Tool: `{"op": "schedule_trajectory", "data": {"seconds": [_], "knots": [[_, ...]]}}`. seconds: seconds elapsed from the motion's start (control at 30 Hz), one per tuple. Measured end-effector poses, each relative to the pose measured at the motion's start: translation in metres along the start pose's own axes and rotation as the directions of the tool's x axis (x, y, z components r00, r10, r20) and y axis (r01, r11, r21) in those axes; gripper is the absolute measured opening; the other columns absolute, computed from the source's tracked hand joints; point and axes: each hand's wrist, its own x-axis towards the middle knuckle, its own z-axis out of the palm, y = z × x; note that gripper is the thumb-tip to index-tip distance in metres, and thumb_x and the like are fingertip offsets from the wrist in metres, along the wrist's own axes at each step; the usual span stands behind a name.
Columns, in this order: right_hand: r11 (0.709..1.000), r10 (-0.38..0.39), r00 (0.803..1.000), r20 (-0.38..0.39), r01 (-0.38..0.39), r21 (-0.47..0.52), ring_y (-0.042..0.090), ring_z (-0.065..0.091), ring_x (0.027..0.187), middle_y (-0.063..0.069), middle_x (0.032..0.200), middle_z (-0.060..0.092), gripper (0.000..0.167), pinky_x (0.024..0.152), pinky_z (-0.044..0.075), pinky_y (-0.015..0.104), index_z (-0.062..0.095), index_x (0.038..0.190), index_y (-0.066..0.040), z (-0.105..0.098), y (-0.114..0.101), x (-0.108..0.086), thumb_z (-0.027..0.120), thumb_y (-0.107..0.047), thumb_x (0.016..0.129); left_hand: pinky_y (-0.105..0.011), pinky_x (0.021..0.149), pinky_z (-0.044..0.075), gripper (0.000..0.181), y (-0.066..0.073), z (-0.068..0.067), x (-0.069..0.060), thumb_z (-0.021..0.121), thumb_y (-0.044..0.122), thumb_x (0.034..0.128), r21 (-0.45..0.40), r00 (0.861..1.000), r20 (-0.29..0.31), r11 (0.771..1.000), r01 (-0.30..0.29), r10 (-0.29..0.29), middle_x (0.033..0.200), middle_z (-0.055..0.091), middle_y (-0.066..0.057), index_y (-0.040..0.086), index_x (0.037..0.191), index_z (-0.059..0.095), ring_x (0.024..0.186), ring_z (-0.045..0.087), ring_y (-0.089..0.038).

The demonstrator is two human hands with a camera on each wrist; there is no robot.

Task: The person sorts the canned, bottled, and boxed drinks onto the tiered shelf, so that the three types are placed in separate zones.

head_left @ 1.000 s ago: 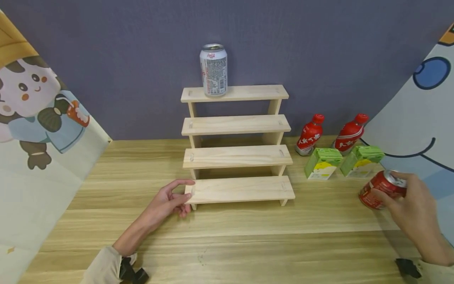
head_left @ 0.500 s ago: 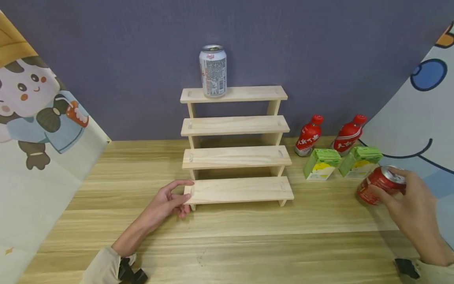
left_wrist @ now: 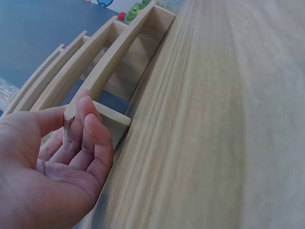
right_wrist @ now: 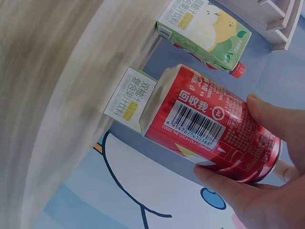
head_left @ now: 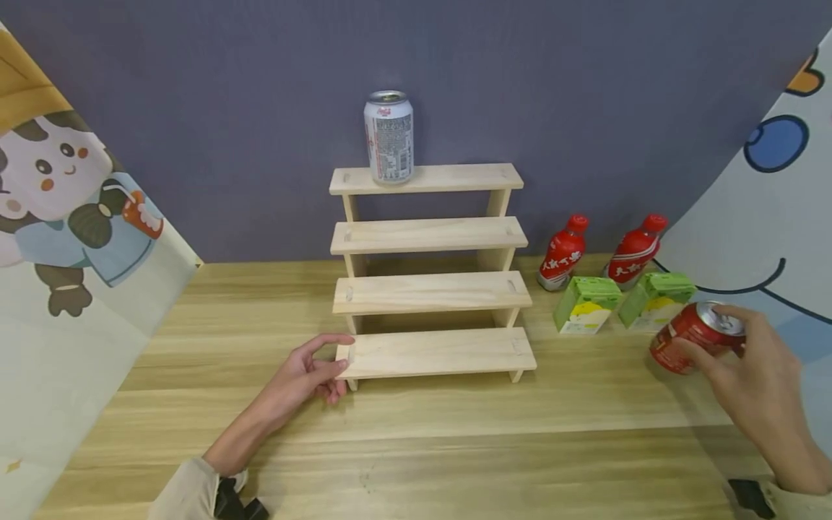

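At the left end of the lowest step of a pale wooden four-tier display riser, my left hand grips the board's corner; the left wrist view shows fingers curled round that board. My right hand holds a red Coca-Cola can, thumb on one side and fingers on the other. In the right wrist view the can is tilted, its base apart from the table. A white cola can stands on the top step, left of its middle.
Right of the riser stand two red bottles by the back wall. Two green juice cartons are in front of them, close to the held can. A grey-blue wall closes the back; printed panels flank the wooden table.
The red can has risen slightly off the table in my right hand. My left hand keeps its grip on the riser. The head view has tilted a little upward.
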Motion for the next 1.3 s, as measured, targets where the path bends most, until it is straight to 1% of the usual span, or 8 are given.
{"op": "schedule_trajectory", "data": {"seconds": [0.17,0.27,0.5,0.63,0.77,1.0,1.07,1.3], "knots": [[1.0,-0.011,1.0,-0.011,0.011,-0.017,0.05,0.056,0.085,0.035,0.111,0.054,0.075,0.05,0.026,0.004,0.043,0.134,0.011,-0.002,-0.003,0.0,0.087,-0.004,0.075,-0.029,0.058,0.057,0.048,-0.001,-0.001,0.0,0.06,0.018,0.101,-0.004,1.0,0.007,1.0,-0.004,0.004,0.074,0.07,-0.01,0.008,0.145,0.043,0.062,0.064,-0.016],[0.999,-0.034,0.999,-0.029,0.033,-0.019,0.048,0.056,0.083,0.034,0.11,0.055,0.075,0.051,0.026,0.004,0.044,0.133,0.011,-0.003,-0.005,0.001,0.088,-0.004,0.074,-0.029,0.057,0.057,0.048,-0.001,-0.001,0.0,0.06,0.018,0.1013,-0.004,1.0,0.012,1.0,-0.01,0.01,0.074,0.07,-0.01,0.007,0.145,0.043,0.062,0.064,-0.016],[0.998,-0.061,0.998,-0.024,0.061,-0.002,0.049,0.057,0.088,0.034,0.114,0.055,0.073,0.062,0.025,0.001,0.047,0.132,0.011,-0.005,-0.014,0.007,0.088,-0.001,0.072,-0.028,0.058,0.057,0.048,-0.003,0.0,0.001,0.06,0.018,0.1013,-0.01,1.0,0.012,1.0,-0.008,0.008,0.074,0.071,-0.009,0.007,0.145,0.043,0.063,0.064,-0.015],[0.996,-0.094,0.995,-0.028,0.094,0.01,0.052,0.057,0.089,0.036,0.116,0.056,0.074,0.064,0.024,-0.001,0.047,0.131,0.011,-0.007,-0.021,0.013,0.088,0.001,0.07,-0.029,0.057,0.057,0.048,-0.003,0.001,0.0,0.059,0.017,0.1016,-0.011,1.0,0.011,1.0,-0.01,0.01,0.074,0.071,-0.009,0.007,0.146,0.043,0.063,0.064,-0.015],[0.987,-0.155,0.986,-0.056,0.157,0.032,0.051,0.058,0.087,0.036,0.118,0.057,0.076,0.068,0.024,-0.004,0.048,0.132,0.01,-0.007,-0.027,0.019,0.089,0.001,0.068,-0.029,0.058,0.057,0.048,-0.003,0.001,-0.001,0.059,0.018,0.1018,-0.01,1.0,0.012,1.0,-0.016,0.016,0.073,0.071,-0.008,0.007,0.146,0.042,0.063,0.064,-0.015],[0.975,-0.214,0.973,-0.084,0.218,0.047,0.046,0.06,0.087,0.033,0.119,0.059,0.079,0.075,0.024,-0.005,0.05,0.131,0.01,-0.007,-0.042,0.026,0.091,0.004,0.064,-0.028,0.058,0.057,0.048,-0.002,0.0,-0.001,0.059,0.017,0.1019,-0.015,1.0,0.013,1.0,-0.013,0.013,0.073,0.071,-0.007,0.007,0.146,0.041,0.063,0.064,-0.015],[0.971,-0.225,0.97,-0.089,0.231,0.057,0.046,0.06,0.087,0.033,0.12,0.059,0.08,0.078,0.023,-0.005,0.05,0.132,0.009,-0.008,-0.047,0.028,0.091,0.006,0.063,-0.028,0.058,0.057,0.048,-0.002,0.0,-0.001,0.059,0.017,0.1019,-0.016,1.0,0.015,1.0,-0.012,0.012,0.074,0.071,-0.008,0.007,0.146,0.041,0.063,0.065,-0.015],[0.965,-0.241,0.965,-0.105,0.25,0.078,0.044,0.061,0.088,0.029,0.125,0.059,0.081,0.079,0.026,-0.005,0.051,0.136,0.005,-0.009,-0.064,0.037,0.09,0.004,0.065,-0.029,0.058,0.057,0.048,-0.002,0.0,0.0,0.059,0.018,0.1016,-0.007,1.0,0.009,1.0,-0.007,0.007,0.073,0.071,-0.008,0.008,0.145,0.042,0.063,0.064,-0.015]]}}
